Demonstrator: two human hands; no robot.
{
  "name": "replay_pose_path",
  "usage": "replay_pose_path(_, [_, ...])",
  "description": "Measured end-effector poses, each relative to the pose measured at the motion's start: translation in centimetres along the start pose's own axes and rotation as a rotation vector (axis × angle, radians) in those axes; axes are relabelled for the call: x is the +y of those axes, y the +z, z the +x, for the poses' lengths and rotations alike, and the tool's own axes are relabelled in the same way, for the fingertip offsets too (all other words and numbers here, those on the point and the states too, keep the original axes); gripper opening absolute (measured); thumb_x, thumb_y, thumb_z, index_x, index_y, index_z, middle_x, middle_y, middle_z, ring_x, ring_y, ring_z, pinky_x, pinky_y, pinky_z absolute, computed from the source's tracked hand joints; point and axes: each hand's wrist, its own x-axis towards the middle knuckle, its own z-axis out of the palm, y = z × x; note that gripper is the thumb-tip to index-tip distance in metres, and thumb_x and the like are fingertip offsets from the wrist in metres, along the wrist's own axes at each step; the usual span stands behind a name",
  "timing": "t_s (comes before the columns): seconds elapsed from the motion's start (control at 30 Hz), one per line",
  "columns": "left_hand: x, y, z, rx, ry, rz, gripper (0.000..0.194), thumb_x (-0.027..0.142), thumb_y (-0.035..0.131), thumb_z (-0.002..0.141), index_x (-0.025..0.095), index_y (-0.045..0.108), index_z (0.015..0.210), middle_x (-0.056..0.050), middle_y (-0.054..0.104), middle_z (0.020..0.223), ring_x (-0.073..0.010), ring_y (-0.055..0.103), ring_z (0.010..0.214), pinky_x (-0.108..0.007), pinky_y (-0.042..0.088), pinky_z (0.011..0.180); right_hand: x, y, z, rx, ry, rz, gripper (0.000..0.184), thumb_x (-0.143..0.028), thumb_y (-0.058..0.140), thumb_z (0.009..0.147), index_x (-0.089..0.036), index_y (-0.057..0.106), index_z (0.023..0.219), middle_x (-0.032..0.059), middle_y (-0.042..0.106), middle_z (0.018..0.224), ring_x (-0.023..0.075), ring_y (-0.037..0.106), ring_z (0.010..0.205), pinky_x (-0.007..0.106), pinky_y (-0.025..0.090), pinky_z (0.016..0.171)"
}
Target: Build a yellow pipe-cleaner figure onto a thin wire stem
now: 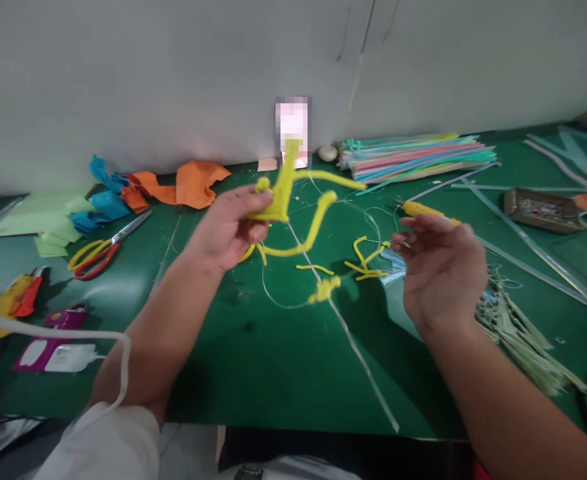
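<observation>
In my left hand [236,223] is a bent yellow pipe-cleaner shape [284,193], pinched between thumb and fingers above the table. Loose arms of it stick out to the right. A thin pale strand [351,340] runs down from it toward the table's front edge, and a small yellow knotted piece [325,290] shows along it. My right hand [441,267] is raised at the right with its fingers loosely curled and apart, and no held thing shows. Just behind its fingertips is a yellow-handled tool [426,212]. Short yellow pipe-cleaner pieces [368,263] lie between the hands.
A bundle of coloured pipe cleaners [413,159] lies along the wall. Scissors [106,250], orange crepe paper [198,185] and a purple packet [48,347] are on the left. Right of my hand are pale green fringe [523,333] and a small box [543,210]. A white cable [73,333] crosses my left forearm.
</observation>
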Motion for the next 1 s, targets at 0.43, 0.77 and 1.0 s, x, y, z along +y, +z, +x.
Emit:
replay_pose_path(0.43, [-6.7, 2.5, 0.0, -0.384, -0.585, 0.373, 0.012, 0.020, 0.071, 0.077, 0.011, 0.064, 0.079, 0.000, 0.064, 0.063, -0.0050, 0.054, 0.039, -0.015, 0.025, 0.032, 0.2, -0.7, 0.3, -0.646, 0.356, -0.850, 0.036, -0.056, 0.067, 0.076, -0.020, 0.072, 0.078, 0.0044, 0.070, 0.075, 0.0184, 0.062, 0.066, 0.034, 0.049, 0.068])
replay_pose_path(0.77, [-7.9, 1.5, 1.4, -0.340, -0.445, 0.659, 0.018, 0.018, 0.068, 0.079, 0.013, 0.070, 0.096, -0.005, 0.071, 0.087, -0.0114, 0.065, 0.075, -0.023, 0.051, 0.065, 1.3, -1.3, 0.5, -0.714, 0.022, -1.277, 0.026, -0.041, 0.061, 0.082, -0.023, 0.075, 0.093, 0.0068, 0.075, 0.101, 0.0276, 0.069, 0.090, 0.041, 0.054, 0.079])
replay_pose_path(1.0, [-8.7, 1.2, 1.6, -0.313, -0.361, 0.575, 0.012, 0.018, 0.072, 0.075, 0.014, 0.071, 0.086, -0.004, 0.071, 0.082, -0.0117, 0.065, 0.075, -0.028, 0.050, 0.080, 1.2, -1.0, -0.4, -0.544, -0.571, -1.253, 0.029, -0.036, 0.067, 0.081, -0.019, 0.069, 0.103, 0.0127, 0.070, 0.107, 0.0308, 0.063, 0.104, 0.049, 0.047, 0.091])
